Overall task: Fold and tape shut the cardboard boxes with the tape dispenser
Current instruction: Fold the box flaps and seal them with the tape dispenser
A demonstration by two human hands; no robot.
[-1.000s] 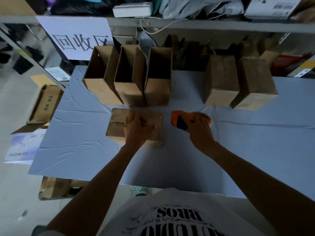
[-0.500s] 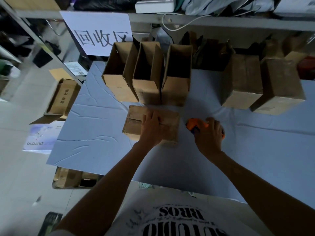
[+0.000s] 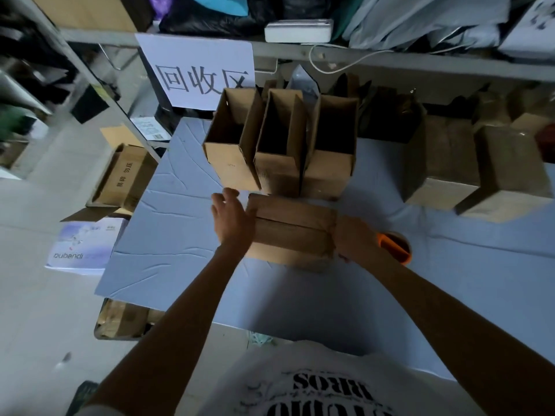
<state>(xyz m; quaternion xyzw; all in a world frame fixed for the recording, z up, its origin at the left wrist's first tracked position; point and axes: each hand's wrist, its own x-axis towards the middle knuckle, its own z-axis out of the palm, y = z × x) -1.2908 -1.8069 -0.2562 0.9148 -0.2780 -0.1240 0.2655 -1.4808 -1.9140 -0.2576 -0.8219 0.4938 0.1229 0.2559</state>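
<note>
While the left hand (image 3: 232, 217) presses the box (image 3: 292, 228), fingers straight — the right hand (image 3: 354, 237) (fingers hidden) touches it.

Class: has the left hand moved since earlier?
Yes: the left hand went left, from atop the closed box to its left end, below the leftmost open box.

The left hand (image 3: 232, 219) is no longer flat on top of the closed box (image 3: 292, 226). It now lies against the box's left end, fingers straight. The right hand (image 3: 356, 237), earlier well to the right of the box, now touches the box's right end. The orange tape dispenser (image 3: 395, 246), gripped under that hand before, now shows uncovered right of the box, just beside the wrist.
</note>
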